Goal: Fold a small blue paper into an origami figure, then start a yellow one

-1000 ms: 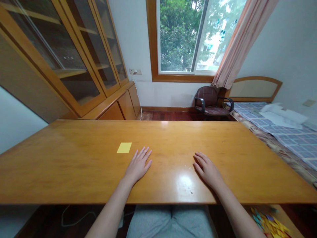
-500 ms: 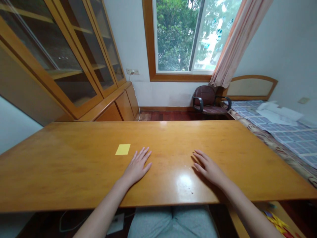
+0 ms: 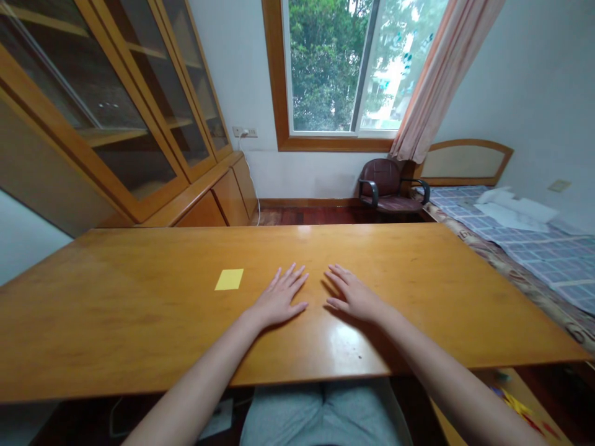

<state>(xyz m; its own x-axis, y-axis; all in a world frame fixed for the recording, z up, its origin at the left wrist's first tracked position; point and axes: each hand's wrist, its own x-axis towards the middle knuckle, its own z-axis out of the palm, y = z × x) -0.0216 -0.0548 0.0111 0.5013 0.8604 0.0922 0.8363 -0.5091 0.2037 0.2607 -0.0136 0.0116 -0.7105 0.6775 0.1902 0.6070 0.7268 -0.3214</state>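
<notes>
My left hand point(image 3: 281, 297) is open, palm down with fingers spread, at the middle of the wooden table point(image 3: 139, 322). Facing it from the right, my right hand point(image 3: 353, 294) is open too, its fingers stretched toward the left over the tabletop. A narrow gap separates the two hands, and neither holds anything. A yellow square of paper point(image 3: 229, 279), like a sticky note, lies flat on the table to the left of my left hand, apart from it.
Beyond the table stand a dark red armchair point(image 3: 383, 186) and a bed point(image 3: 534, 248) with a checked cover and white sheets. A glass-door cabinet point(image 3: 134, 111) lines the left side. Below the table's right front, an open drawer point(image 3: 469, 409) holds colourful items.
Both hands have moved toward each other and slightly forward, the left one rightward and the right one leftward. The yellow paper stays where it was; the view has shifted slightly.
</notes>
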